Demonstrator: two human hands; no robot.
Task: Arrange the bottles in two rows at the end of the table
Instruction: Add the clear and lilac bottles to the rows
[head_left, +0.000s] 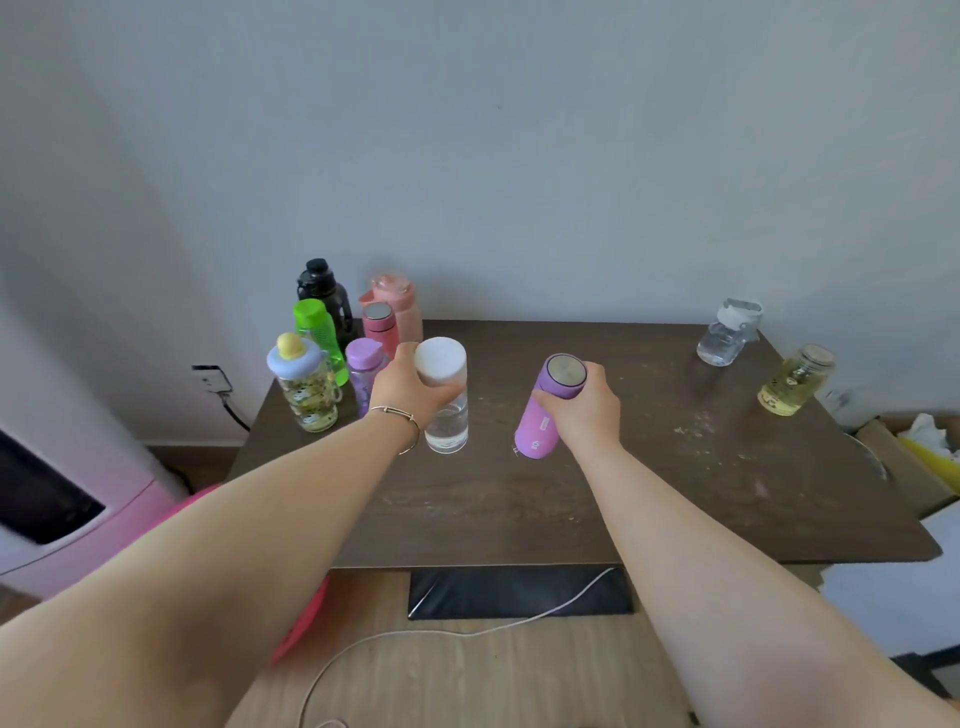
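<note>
My left hand (408, 387) grips a clear bottle with a white lid (447, 410) near its top, in the table's left middle. My right hand (584, 402) holds a tilted purple flask with a metal cap (540, 415). At the far left end stand several bottles in two rows: black (322, 288), pink (397, 301), green (317, 330), small red-pink flask (379, 325), lilac (363, 366), and a clear one with a duck lid (306, 387). A clear bottle with a white cap (727, 332) and a yellow-tinted jar (795, 382) stand far right.
The dark wooden table (571, 493) stands against a grey wall. A wall socket (210, 379) with a cable sits left. A black mat (519, 592) and a white cord (415, 634) lie on the floor. Cardboard boxes (904, 467) are at right, a pink-white appliance (62, 499) at left.
</note>
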